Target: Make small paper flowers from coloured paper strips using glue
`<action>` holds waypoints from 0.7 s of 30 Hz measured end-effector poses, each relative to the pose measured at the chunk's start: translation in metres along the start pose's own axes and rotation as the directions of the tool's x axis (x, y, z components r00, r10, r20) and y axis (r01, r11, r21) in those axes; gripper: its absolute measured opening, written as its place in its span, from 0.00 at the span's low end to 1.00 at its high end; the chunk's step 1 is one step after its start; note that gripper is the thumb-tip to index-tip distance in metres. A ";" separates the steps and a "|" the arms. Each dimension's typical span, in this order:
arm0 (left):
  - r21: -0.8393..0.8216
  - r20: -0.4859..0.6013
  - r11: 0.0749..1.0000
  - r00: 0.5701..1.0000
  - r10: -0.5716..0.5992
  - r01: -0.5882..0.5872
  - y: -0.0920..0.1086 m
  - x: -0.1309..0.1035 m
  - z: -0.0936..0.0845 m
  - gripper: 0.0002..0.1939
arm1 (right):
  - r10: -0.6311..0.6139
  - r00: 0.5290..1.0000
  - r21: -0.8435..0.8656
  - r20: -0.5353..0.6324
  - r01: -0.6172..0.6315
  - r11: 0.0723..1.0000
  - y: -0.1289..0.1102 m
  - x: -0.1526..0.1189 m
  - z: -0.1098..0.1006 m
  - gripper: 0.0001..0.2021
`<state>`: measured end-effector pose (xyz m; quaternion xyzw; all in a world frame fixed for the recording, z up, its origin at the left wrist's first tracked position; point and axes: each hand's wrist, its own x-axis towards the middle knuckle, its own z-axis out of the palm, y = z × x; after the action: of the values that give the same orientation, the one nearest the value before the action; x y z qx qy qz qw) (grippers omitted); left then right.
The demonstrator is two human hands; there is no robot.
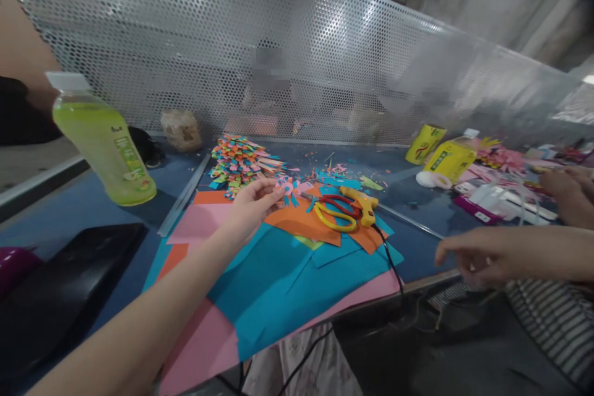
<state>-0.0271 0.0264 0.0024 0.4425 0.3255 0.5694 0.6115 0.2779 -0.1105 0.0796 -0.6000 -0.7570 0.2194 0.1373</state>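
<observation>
Head view: left hand [254, 205] pinches fringed pink and blue paper [288, 186].

Held part: small pink-and-blue paper piece [286, 187], one only. Roughly round outline, edges cut ragged/fringed. Pink body, blue curved band around the middle, narrow blue tails sticking out at 5 to 6 o'clock. Pinched at its 9 o'clock edge between thumb and fingertips of left hand [250, 209], sitting at the hand's 2 o'clock. Broad side looks turned to camera. Orange sheet [299, 224] at its 5 o'clock. Fold detail and back face: too small or hidden.
</observation>
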 end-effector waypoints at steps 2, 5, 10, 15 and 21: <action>0.010 0.004 1.000 1.000 0.006 -0.006 0.000 0.001 -0.001 0.18 | 0.003 1.000 -0.049 -0.013 -0.004 0.999 -0.008 0.004 0.010 0.13; 0.038 -0.007 0.999 1.000 0.010 -0.010 0.001 0.002 -0.003 0.18 | -0.016 1.000 -0.103 -0.019 0.014 0.995 -0.019 0.016 0.029 0.10; 0.045 -0.035 0.999 0.999 0.030 -0.028 0.002 0.003 -0.003 0.19 | -0.085 0.996 -0.282 -0.018 0.077 0.956 -0.017 0.048 0.059 0.08; 0.123 0.002 0.992 1.000 0.027 -0.027 0.000 0.002 -0.002 0.19 | -0.055 0.990 -0.617 -0.127 -0.035 0.786 -0.010 0.079 0.088 0.12; 0.193 0.023 0.981 0.999 0.026 -0.030 -0.004 0.001 -0.002 0.19 | 0.067 0.971 -0.673 -0.228 -0.207 0.710 -0.014 0.083 0.102 0.11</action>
<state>-0.0269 0.0281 -0.0018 0.5101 0.3667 0.5393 0.5608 0.1981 -0.0498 -0.0062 -0.6801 -0.7208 -0.1268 -0.0432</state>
